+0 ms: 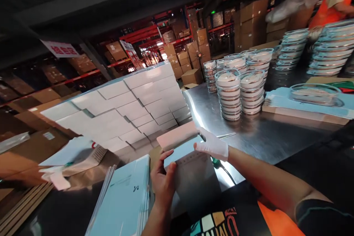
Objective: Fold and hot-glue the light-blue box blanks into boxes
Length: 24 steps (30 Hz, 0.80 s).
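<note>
I see both hands working one flat carton (190, 169) near the middle of the steel tabletop (249, 136). My left hand (163, 180), bare, has its grip closed around the carton's near-left edge, thumb on top. My right hand (212, 145), in a white glove, presses fingers down on the raised flap (177, 136) at its far side. A pile of flat blue sleeves (124, 195) lies just left. Stacks of clear lidded bowls (235, 92) stand far right, apart. I judge the flap could spring back or crease if the gloved fingers slip.
</note>
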Tool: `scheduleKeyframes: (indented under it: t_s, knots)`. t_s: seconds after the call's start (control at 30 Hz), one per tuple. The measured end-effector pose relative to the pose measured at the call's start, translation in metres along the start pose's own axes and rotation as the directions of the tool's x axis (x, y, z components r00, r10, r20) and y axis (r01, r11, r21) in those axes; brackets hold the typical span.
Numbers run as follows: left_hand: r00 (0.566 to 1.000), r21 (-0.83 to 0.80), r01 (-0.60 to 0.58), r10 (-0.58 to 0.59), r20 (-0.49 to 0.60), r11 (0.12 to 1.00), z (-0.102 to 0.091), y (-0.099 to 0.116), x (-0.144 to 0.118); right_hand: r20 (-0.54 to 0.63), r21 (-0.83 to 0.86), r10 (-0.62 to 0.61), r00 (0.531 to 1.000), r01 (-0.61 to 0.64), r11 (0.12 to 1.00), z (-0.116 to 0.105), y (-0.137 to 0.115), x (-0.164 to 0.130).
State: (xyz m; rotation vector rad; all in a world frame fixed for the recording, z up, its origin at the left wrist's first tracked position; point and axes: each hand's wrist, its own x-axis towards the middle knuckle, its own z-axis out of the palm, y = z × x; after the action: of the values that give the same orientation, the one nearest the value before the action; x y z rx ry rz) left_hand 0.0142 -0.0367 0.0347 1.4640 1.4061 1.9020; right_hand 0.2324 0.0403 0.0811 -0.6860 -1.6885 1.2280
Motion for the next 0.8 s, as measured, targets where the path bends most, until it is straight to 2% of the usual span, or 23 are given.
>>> scheduleKeyframes:
  t_s: [0.1, 0.2, 0.33, 0.37, 0.43, 0.5, 0.53, 0.57, 0.6, 0.63, 0.67, 0.7, 0.73, 0.77, 0.8]
  knots:
    - [0.988, -0.112, -0.128, 0.118, -0.097, 0.985, 0.002, -0.007, 0.000, 0.106, -0.079, -0.023, 0.994, 0.032, 0.996, -0.010, 0.006, -0.010]
    - [0.967, -0.099, -0.250, 0.253, 0.014, 0.963, -0.001, -0.012, 0.002, 0.190, -0.120, -0.199, 0.962, 0.224, 0.967, -0.018, 0.017, -0.019]
    - [0.902, 0.014, -0.414, 0.409, 0.138, 0.910, -0.018, -0.006, 0.015, 0.199, -0.184, -0.458, 0.866, 0.492, 0.851, -0.015, 0.019, -0.020]
    - [0.875, 0.049, -0.460, 0.444, 0.191, 0.886, -0.023, -0.001, 0.021, 0.193, -0.225, -0.493, 0.848, 0.528, 0.819, -0.012, 0.017, -0.019]
    - [0.782, 0.163, -0.580, 0.490, 0.385, 0.798, -0.027, 0.012, 0.034, 0.235, -0.323, -0.521, 0.820, 0.572, 0.754, -0.004, 0.012, -0.017]
    - [0.666, 0.254, -0.691, 0.460, 0.587, 0.676, -0.027, 0.028, 0.045, 0.336, -0.398, -0.504, 0.796, 0.604, 0.690, 0.006, 0.005, -0.014]
    - [0.627, 0.280, -0.725, 0.434, 0.647, 0.629, -0.026, 0.035, 0.049, 0.395, -0.411, -0.485, 0.781, 0.622, 0.667, 0.009, 0.000, -0.011]
    - [0.602, 0.292, -0.744, 0.413, 0.683, 0.601, -0.026, 0.041, 0.053, 0.441, -0.414, -0.465, 0.768, 0.633, 0.654, 0.009, -0.006, -0.006]
    - [0.597, 0.305, -0.747, 0.393, 0.699, 0.591, -0.027, 0.046, 0.057, 0.465, -0.426, -0.444, 0.766, 0.633, 0.647, 0.006, -0.013, 0.002]
    - [0.614, 0.328, -0.734, 0.376, 0.694, 0.594, -0.031, 0.050, 0.060, 0.458, -0.462, -0.427, 0.780, 0.619, 0.635, -0.003, -0.022, 0.013]
    - [0.660, 0.370, -0.699, 0.352, 0.664, 0.612, -0.038, 0.053, 0.064, 0.419, -0.532, -0.415, 0.808, 0.589, 0.608, -0.017, -0.031, 0.026]
    - [0.735, 0.428, -0.631, 0.322, 0.597, 0.647, -0.047, 0.055, 0.067, 0.341, -0.632, -0.412, 0.845, 0.530, 0.565, -0.037, -0.040, 0.041]
    - [0.828, 0.483, -0.525, 0.289, 0.481, 0.701, -0.059, 0.055, 0.071, 0.217, -0.761, -0.427, 0.878, 0.426, 0.489, -0.063, -0.049, 0.057]
    - [0.916, 0.515, -0.385, 0.250, 0.314, 0.765, -0.071, 0.053, 0.073, 0.077, -0.876, -0.441, 0.894, 0.272, 0.398, -0.092, -0.057, 0.072]
    - [0.970, 0.507, -0.242, 0.207, 0.126, 0.827, -0.082, 0.050, 0.073, -0.087, -0.947, -0.455, 0.886, 0.068, 0.315, -0.123, -0.063, 0.086]
